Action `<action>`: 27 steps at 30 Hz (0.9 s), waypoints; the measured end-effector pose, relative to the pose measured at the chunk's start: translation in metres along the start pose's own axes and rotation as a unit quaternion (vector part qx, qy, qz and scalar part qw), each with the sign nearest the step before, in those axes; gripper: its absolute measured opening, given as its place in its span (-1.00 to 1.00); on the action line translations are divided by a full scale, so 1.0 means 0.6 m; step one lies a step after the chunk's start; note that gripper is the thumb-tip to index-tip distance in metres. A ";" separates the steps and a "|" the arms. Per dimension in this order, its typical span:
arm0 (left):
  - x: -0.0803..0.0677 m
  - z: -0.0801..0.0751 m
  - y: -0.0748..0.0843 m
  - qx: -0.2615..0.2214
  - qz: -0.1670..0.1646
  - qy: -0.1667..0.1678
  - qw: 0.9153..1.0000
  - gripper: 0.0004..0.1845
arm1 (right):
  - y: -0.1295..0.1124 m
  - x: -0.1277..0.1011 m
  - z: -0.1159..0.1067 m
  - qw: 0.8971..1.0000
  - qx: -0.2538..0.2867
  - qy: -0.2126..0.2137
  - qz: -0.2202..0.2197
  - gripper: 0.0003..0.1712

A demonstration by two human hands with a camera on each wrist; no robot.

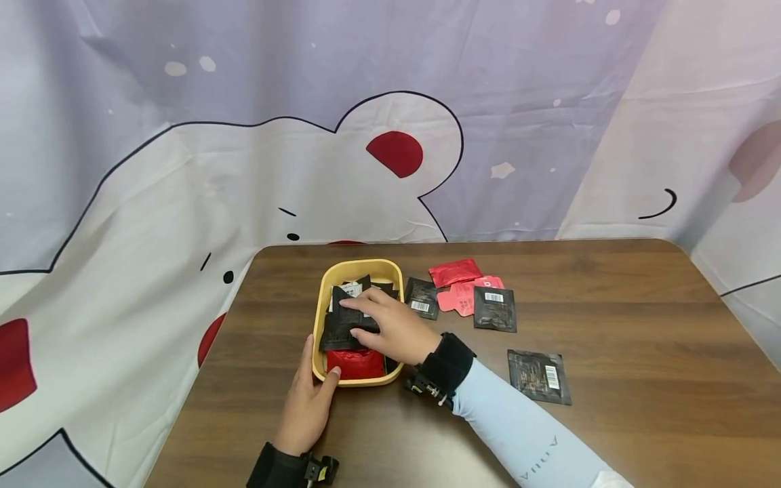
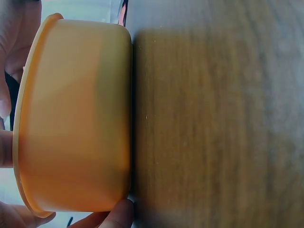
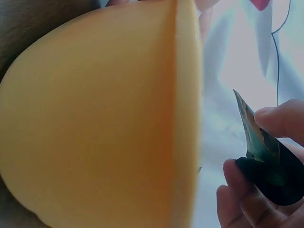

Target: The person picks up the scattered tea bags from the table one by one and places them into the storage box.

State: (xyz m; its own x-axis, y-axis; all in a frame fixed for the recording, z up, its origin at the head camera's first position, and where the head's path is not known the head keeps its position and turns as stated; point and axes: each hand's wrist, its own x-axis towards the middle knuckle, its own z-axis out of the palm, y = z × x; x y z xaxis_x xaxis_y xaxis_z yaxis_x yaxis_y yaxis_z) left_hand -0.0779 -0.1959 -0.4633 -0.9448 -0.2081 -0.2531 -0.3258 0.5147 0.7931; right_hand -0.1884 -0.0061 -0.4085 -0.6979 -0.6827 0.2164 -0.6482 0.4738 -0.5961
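From the head camera, a yellow tub (image 1: 390, 270) with rounded corners is seen standing on a brown wooden table (image 1: 610, 420), towards its left half. The tub is filled with flat foil packets – black ones on top, a red packet (image 1: 356, 364) at the near end. The near left corner of the tub is held by the left hand (image 1: 308, 400), its thumb hooked over the rim and its fingers laid along the outside. A black packet (image 1: 342, 324) lying over the tub is pinched by the right hand (image 1: 390, 327), which reaches in from the right. More packets, red and black, are scattered on the table right of the tub, and one black packet with a barcode (image 1: 539, 376) lies apart, nearer the person.

From the left wrist, the tub's smooth, matt yellow wall (image 2: 76, 118) is seen close up, with fingertips (image 2: 121, 213) pressed against it.

From the right wrist, the tub's curved wall fills the left – beside it, a dark packet (image 3: 266, 166) is gripped between thumb and fingers.
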 end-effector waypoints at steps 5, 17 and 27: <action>0.000 -0.002 0.001 0.001 -0.003 -0.002 1.000 -0.10 | 0.002 -0.002 0.001 1.000 -0.011 0.005 -0.010 -0.41; -0.001 -0.002 0.002 0.002 -0.005 -0.002 1.000 -0.10 | 0.008 -0.003 0.001 0.999 -0.031 0.015 -0.027 -0.41; 0.000 -0.001 0.003 0.002 -0.004 -0.002 1.000 -0.10 | 0.016 -0.003 0.002 0.996 -0.085 -0.006 0.000 0.04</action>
State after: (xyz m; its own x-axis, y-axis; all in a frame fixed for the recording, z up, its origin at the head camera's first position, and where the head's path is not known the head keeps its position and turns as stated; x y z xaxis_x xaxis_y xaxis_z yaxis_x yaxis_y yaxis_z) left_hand -0.0783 -0.1954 -0.4614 -0.9422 -0.2083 -0.2625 -0.3339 0.5170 0.7882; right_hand -0.1930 -0.0013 -0.4154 -0.6954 -0.6885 0.2061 -0.6905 0.5605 -0.4572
